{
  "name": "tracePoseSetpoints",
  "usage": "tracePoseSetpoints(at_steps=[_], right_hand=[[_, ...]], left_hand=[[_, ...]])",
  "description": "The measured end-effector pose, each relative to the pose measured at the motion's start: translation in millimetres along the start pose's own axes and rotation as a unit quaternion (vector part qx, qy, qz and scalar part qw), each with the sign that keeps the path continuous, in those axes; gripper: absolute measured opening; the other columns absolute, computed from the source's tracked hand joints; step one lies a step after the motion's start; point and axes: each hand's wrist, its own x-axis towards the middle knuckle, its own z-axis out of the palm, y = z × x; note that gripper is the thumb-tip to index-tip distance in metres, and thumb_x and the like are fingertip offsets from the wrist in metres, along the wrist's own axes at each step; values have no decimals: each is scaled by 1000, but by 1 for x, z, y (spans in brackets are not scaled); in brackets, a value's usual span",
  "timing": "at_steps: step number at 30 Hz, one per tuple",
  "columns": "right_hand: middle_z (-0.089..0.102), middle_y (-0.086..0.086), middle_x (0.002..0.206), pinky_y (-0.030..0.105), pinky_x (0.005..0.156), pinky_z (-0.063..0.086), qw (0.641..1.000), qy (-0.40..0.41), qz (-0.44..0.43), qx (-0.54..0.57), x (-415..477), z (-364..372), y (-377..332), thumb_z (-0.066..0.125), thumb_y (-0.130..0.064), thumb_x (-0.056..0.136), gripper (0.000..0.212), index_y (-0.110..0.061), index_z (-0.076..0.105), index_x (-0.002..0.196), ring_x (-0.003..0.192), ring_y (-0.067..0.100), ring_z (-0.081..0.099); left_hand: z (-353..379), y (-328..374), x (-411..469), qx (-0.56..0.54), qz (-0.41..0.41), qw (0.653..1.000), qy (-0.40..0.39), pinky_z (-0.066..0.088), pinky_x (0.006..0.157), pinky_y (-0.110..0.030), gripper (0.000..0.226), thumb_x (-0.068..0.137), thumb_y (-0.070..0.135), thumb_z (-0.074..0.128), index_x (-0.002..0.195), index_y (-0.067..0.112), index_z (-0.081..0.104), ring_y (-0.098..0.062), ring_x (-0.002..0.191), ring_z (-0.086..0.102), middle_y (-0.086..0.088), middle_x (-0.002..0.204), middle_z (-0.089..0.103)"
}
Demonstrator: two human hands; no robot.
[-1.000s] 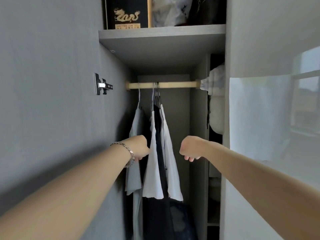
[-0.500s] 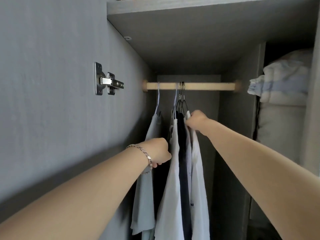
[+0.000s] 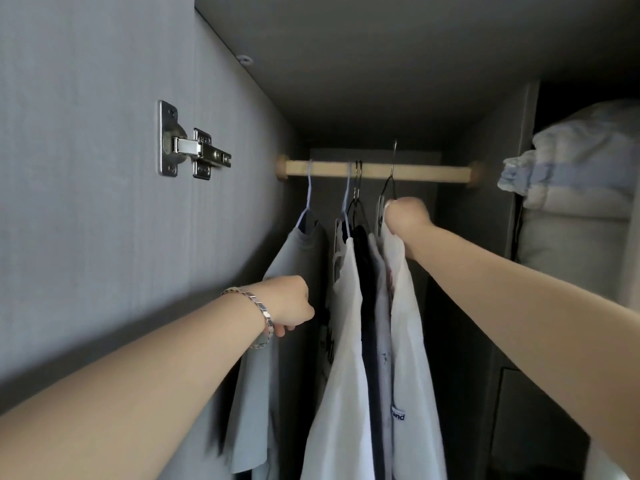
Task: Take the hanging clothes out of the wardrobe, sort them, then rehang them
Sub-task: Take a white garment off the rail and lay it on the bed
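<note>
My right hand [image 3: 407, 216] grips the thin dark wire hanger [image 3: 386, 188] of the rightmost white shirt [image 3: 412, 341], its hook raised above the pale wooden rod [image 3: 426, 173]. A dark garment [image 3: 365, 271] and another white shirt [image 3: 346, 341] crowd its left side. My left hand [image 3: 291, 303] is at the pale grey shirt [image 3: 294, 258], fingers curled under; I cannot tell whether they hold cloth. Folded pale bedding [image 3: 581, 174] fills the right compartment.

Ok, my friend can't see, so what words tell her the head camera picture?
A person's right hand grips the hanger of a white shirt, its hook up above the wooden rod in a grey wardrobe. Other clothes hang to its left, and the left hand, wearing a bracelet, is by a pale grey shirt.
</note>
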Motion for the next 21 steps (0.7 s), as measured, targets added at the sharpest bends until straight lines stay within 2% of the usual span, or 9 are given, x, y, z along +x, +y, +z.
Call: tracePoseSetpoints(at_steps=[2, 5, 8, 10, 12, 14, 17, 19, 21], right_hand=[[54, 23, 128, 29, 69, 42, 1000, -2, -12, -16, -13, -7, -1, 35, -11, 98, 36, 5, 49, 128, 62, 13, 43], [55, 22, 122, 31, 81, 45, 999, 2, -13, -48, -42, -21, 10, 38, -10, 98, 32, 3, 50, 125, 96, 27, 55], [56, 14, 115, 22, 67, 39, 995, -20, -2, -101, -75, -29, 24, 40, -2, 95, 36, 1, 47, 131, 88, 18, 47], [51, 2, 92, 17, 53, 31, 992, -51, 26, -113, -98, -32, 33, 41, 0, 93, 36, -1, 47, 128, 70, 11, 42], [40, -2, 77, 19, 50, 27, 990, -61, 55, -115, -124, -38, 45, 44, -2, 89, 12, -9, 52, 95, 59, 9, 34], [36, -2, 67, 21, 48, 27, 988, -64, 61, -128, -153, -46, 56, 51, -9, 87, 26, -14, 37, 66, 54, 11, 31], [35, 0, 55, 23, 45, 27, 982, -40, 56, -176, -202, -67, 73, 54, -28, 91, 44, -13, 31, 56, 49, 14, 32], [36, 1, 53, 23, 44, 28, 977, -20, 59, -205, -235, -87, 85, 53, -28, 92, 46, -13, 33, 54, 49, 14, 34], [37, 0, 54, 23, 45, 28, 966, -15, 64, -249, -268, -112, 97, 52, -24, 92, 44, -14, 35, 53, 50, 15, 34]], left_hand=[[2, 1, -2, -5, 5, 1000, 5, 43, 50, -17, 30, 93, 20, 42, 112, 5, 60, -21, 72, 63, -8, 91, 68], [7, 2, -10, -7, 17, 1000, 9, 42, 49, -17, 29, 91, 17, 42, 110, 5, 61, -21, 71, 62, -6, 86, 66], [12, 3, -24, 7, 28, 1000, -3, 40, 47, -18, 29, 91, 14, 41, 109, 4, 61, -23, 70, 60, -8, 85, 64], [17, 5, -34, 25, 41, 999, -10, 37, 48, -18, 29, 90, 14, 42, 109, 3, 62, -25, 69, 59, -10, 86, 65], [25, 9, -45, 44, 58, 997, -11, 37, 49, -19, 28, 91, 16, 43, 106, 3, 63, -25, 69, 60, -10, 85, 66], [34, 14, -55, 52, 70, 996, -16, 38, 51, -20, 27, 90, 16, 45, 106, 4, 63, -25, 68, 61, -11, 86, 67], [51, 30, -82, 60, 101, 992, -47, 40, 53, -21, 19, 91, 17, 44, 94, 7, 61, -25, 68, 59, -11, 85, 64], [67, 45, -100, 61, 121, 989, -64, 38, 52, -21, 15, 89, 14, 44, 81, 9, 55, -24, 68, 57, -12, 81, 60], [84, 63, -118, 57, 137, 985, -82, 38, 51, -21, 18, 91, 14, 44, 83, 7, 58, -25, 69, 59, -14, 85, 65]])
